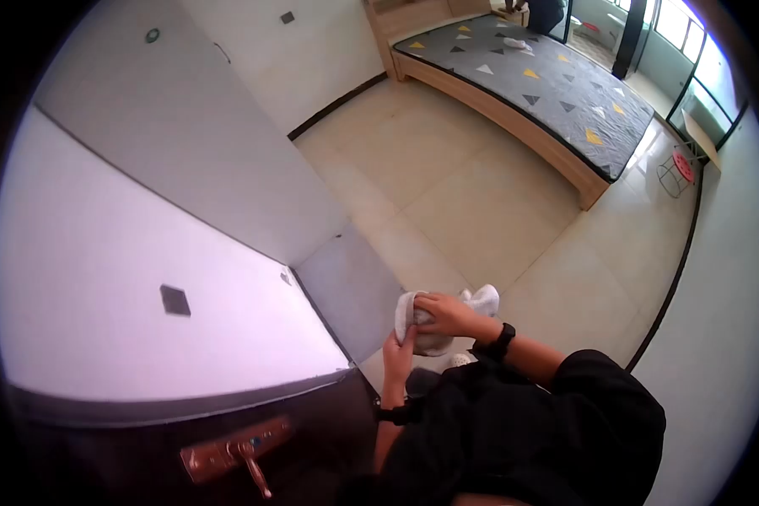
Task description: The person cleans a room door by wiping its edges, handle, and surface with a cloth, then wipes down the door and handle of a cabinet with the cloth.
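Observation:
A crumpled, light-coloured cloth [433,343] is bunched between my two hands, low in the middle of the head view. My left hand [398,352] grips its left edge with the fingers closed. Across the top of the bundle lies my right hand [449,315], its fingers curled into the folds. A white end of the cloth appears to stick out to the right, beyond my right hand. Part of the bundle is hidden behind my fingers.
A dark door with a copper-coloured handle [244,455] is close at lower left, beside a white wall [93,270]. Ahead stands a bed [514,80] with a patterned grey mattress. A red-topped stool [683,167] is at right. Another person [546,15] is beyond the bed.

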The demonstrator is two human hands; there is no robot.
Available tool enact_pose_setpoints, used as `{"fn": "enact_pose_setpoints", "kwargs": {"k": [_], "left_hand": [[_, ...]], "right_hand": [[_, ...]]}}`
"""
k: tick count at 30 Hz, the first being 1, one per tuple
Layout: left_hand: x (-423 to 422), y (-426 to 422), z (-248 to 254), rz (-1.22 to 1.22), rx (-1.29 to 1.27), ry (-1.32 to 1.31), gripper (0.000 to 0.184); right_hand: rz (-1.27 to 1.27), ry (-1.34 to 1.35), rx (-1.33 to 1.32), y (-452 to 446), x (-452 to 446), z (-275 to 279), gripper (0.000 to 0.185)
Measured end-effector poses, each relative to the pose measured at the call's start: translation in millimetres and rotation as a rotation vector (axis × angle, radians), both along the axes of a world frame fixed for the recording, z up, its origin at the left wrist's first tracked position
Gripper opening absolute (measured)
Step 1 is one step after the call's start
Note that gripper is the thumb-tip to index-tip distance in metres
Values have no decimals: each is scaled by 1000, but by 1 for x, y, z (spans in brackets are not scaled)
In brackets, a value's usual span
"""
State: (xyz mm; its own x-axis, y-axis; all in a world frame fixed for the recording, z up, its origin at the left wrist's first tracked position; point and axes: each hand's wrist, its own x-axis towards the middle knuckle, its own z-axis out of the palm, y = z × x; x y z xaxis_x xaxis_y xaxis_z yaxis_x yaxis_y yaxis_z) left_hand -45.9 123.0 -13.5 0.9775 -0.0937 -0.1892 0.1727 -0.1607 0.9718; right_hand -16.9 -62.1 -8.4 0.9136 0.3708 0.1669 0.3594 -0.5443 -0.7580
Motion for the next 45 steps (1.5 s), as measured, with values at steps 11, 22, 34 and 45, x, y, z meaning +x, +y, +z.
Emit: {"fn": "enact_pose_setpoints", "kwargs": {"k": [11,22,34,45], "left_hand": [[274,32,9,377,-247,197,34],[595,-22,-29,156,66,-7,51],[876,-81,64,504,-266,-147,50],[1086,12,183,1108,751,-925,84]], "right_hand": [[43,310,-163,-14,223,-47,35],[-251,-8,-183,-106,510,-24,34],[-211,156,0,-149,842,-18,26],[624,-138,487,40,1152,131,44]]}}
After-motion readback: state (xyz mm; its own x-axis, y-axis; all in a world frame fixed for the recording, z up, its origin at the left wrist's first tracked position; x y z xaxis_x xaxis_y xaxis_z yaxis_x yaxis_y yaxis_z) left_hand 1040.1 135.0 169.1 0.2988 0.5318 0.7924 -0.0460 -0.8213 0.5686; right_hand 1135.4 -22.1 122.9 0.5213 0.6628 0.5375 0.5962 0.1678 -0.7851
